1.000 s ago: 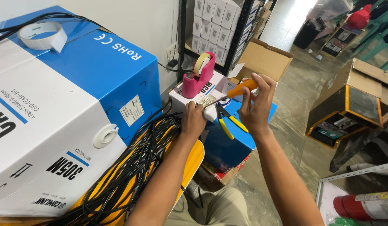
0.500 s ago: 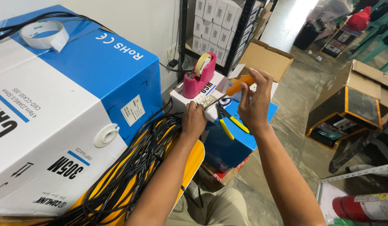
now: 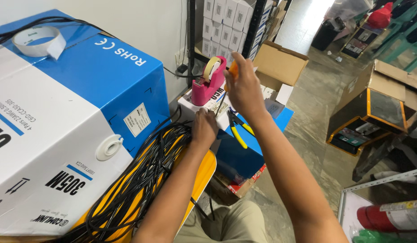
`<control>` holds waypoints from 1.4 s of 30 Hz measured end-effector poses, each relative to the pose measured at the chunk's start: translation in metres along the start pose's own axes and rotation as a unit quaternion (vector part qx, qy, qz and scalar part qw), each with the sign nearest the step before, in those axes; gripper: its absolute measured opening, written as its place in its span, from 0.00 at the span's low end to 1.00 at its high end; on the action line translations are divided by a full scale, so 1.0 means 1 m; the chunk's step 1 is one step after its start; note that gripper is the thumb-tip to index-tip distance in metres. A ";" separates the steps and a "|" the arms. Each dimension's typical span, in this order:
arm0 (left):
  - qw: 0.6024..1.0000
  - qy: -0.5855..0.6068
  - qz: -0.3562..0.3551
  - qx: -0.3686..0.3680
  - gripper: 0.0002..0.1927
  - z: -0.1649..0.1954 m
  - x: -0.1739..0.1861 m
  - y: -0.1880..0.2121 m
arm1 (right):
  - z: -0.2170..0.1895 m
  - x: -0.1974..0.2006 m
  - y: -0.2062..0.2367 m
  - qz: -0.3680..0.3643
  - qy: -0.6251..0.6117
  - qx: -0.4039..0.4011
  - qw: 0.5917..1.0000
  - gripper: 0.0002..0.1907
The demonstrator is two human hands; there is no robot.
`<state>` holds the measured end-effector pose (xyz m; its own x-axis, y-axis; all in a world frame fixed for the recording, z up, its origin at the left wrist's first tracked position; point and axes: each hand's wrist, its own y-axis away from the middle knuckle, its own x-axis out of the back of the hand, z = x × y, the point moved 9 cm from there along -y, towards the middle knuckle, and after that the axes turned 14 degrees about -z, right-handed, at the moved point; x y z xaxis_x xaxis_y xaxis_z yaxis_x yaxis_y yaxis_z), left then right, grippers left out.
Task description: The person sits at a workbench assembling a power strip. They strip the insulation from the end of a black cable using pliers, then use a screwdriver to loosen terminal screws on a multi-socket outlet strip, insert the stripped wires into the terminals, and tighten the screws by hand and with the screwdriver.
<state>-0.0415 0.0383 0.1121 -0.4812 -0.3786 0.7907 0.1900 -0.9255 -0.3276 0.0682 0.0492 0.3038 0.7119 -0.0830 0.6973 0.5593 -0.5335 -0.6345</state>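
Hands meet over a small white box (image 3: pixel 217 110) that stands just right of a big blue and white carton (image 3: pixel 82 112); every place below is given from that small box. The right hand (image 3: pixel 244 87) hovers above it, fingers wrapped around an orange-handled tool (image 3: pixel 233 68), whose thin dark shaft (image 3: pixel 220 104) slants down towards the box top. The tool's tip is too small to make out, so it may be a screwdriver or a punch tool. The left hand (image 3: pixel 204 128) rests at the near edge of the box, curled and pressing down; what lies under its fingers is hidden, perhaps a cable end.

On the far side of the box sits a pink tape dispenser (image 3: pixel 209 83) with its roll upright. Just to the right, yellow-handled pliers (image 3: pixel 237 130) lie open on a blue surface (image 3: pixel 262 144) near its edge. To the near left, a thick bundle of black cable (image 3: pixel 136 180) spills over a yellow seat (image 3: pixel 201 173). Farther off, beyond the box, a brown cardboard box (image 3: pixel 280 65) stands open on the floor.

Risks, as a judgement: the shaft points down close to the left fingers, so a slip of the right hand could jab them. The small box looks light and sits on a narrow perch, so hard downward pressure might tip it or nudge the dispenser off. The pliers could slide off if the surface is bumped, and the loose cable loops could snag a forearm.
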 end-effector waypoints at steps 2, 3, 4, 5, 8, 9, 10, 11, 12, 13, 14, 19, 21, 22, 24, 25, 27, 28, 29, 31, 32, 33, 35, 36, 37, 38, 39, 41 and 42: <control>0.999 0.003 -0.037 0.018 0.12 -0.003 -0.003 -0.001 | -0.001 -0.004 -0.007 -0.008 -0.021 0.009 1.000 0.29; 0.998 0.005 -0.055 0.028 0.16 -0.006 -0.006 -0.001 | -0.001 -0.006 -0.009 -0.013 -0.032 0.013 0.999 0.32; 0.999 -0.016 -0.045 0.023 0.14 -0.006 -0.005 -0.001 | 0.000 -0.006 -0.013 -0.011 -0.036 0.013 0.999 0.32; 0.999 -0.036 -0.034 0.019 0.13 -0.006 -0.005 -0.001 | 0.001 -0.007 -0.017 -0.009 -0.041 0.014 0.999 0.33; 1.000 -0.027 0.009 -0.006 0.14 -0.010 -0.010 0.001 | 0.007 -0.008 -0.022 0.012 -0.025 -0.016 0.999 0.34; 0.999 -0.013 0.026 -0.017 0.15 -0.012 -0.011 0.002 | 0.009 -0.009 -0.023 0.023 -0.016 -0.031 0.999 0.34; 0.999 0.003 0.033 -0.026 0.16 -0.015 -0.014 0.002 | 0.009 -0.010 -0.023 0.027 -0.009 -0.038 0.999 0.35; 0.998 0.020 0.040 -0.035 0.17 -0.018 -0.015 0.004 | 0.008 -0.013 -0.022 0.032 -0.003 -0.047 0.998 0.35; 0.997 0.036 0.048 -0.045 0.18 -0.019 -0.014 0.004 | 0.008 -0.013 -0.022 0.038 0.004 -0.053 0.998 0.36; 0.998 0.013 0.050 -0.044 0.17 -0.019 -0.014 0.004 | 0.008 -0.016 -0.023 0.027 0.015 -0.062 0.998 0.36; 0.998 -0.010 0.051 -0.042 0.15 -0.018 -0.013 0.005 | 0.008 -0.019 -0.023 0.016 0.025 -0.072 0.997 0.35; 0.998 -0.054 0.032 -0.002 0.08 -0.005 -0.004 0.003 | 0.000 -0.016 -0.024 -0.006 -0.003 -0.013 1.000 0.34; 0.999 -0.041 0.022 0.026 0.07 -0.003 -0.002 0.001 | -0.013 -0.009 -0.021 0.022 -0.016 0.065 0.998 0.34; 0.999 -0.024 0.008 0.033 0.08 -0.004 -0.002 0.002 | -0.008 -0.010 -0.020 0.017 -0.021 0.034 0.999 0.34; 0.999 0.008 -0.016 0.047 0.10 -0.009 -0.003 0.002 | -0.001 -0.015 -0.020 0.009 -0.031 -0.023 0.999 0.34; 0.999 0.014 -0.015 0.045 0.11 -0.010 -0.003 0.002 | 0.001 -0.016 -0.020 0.003 -0.021 -0.041 0.999 0.34; 0.999 0.026 -0.011 0.041 0.13 -0.012 -0.004 0.002 | 0.005 -0.019 -0.022 -0.009 -0.001 -0.076 0.997 0.34; 0.999 0.038 -0.010 0.030 0.14 -0.014 -0.006 0.003 | 0.003 -0.020 -0.023 -0.013 -0.007 -0.061 0.998 0.33; 0.998 0.051 -0.008 0.019 0.14 -0.016 -0.007 0.004 | 0.002 -0.020 -0.024 -0.016 -0.013 -0.046 0.999 0.31; 0.997 0.075 0.004 0.003 0.15 -0.020 -0.010 0.002 | -0.003 -0.020 -0.027 -0.022 -0.035 -0.007 0.999 0.30; 0.996 0.086 0.013 -0.003 0.16 -0.023 -0.011 0.001 | -0.004 -0.018 -0.028 -0.025 -0.050 0.016 0.998 0.30; 0.995 0.099 0.022 -0.010 0.17 -0.024 -0.013 -0.001 | -0.006 -0.017 -0.028 -0.029 -0.065 0.038 0.997 0.31; 0.992 0.125 -0.003 0.002 0.15 -0.030 -0.023 -0.001 | -0.005 -0.012 -0.021 0.015 -0.019 0.002 1.000 0.30; 0.990 0.138 -0.015 0.007 0.14 -0.032 -0.026 -0.002 | -0.005 -0.009 -0.015 0.037 0.005 -0.015 0.999 0.30; 0.990 0.142 -0.014 0.011 0.14 -0.033 -0.027 -0.002 | -0.005 -0.009 -0.011 0.035 0.033 -0.038 0.998 0.30; 0.989 0.145 -0.016 0.016 0.13 -0.034 -0.027 -0.001 | -0.005 -0.009 -0.005 0.032 0.060 -0.061 0.996 0.31; 0.989 0.149 -0.017 0.020 0.13 -0.034 -0.026 0.000 | -0.004 -0.008 0.001 0.029 0.088 -0.084 0.992 0.31; 0.991 0.133 -0.012 0.013 0.14 -0.032 -0.020 0.003 | -0.008 -0.002 0.016 0.037 0.038 -0.057 0.997 0.32; 0.992 0.126 -0.010 0.008 0.15 -0.030 -0.017 0.004 | -0.009 0.003 0.024 0.041 0.014 -0.043 0.998 0.32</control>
<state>-0.0582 0.0418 0.0818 -0.6834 -0.3482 0.6416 0.1907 -0.9336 -0.3035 0.0799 0.0289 0.2938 0.7410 -0.1524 0.6540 0.4596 -0.5949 -0.6594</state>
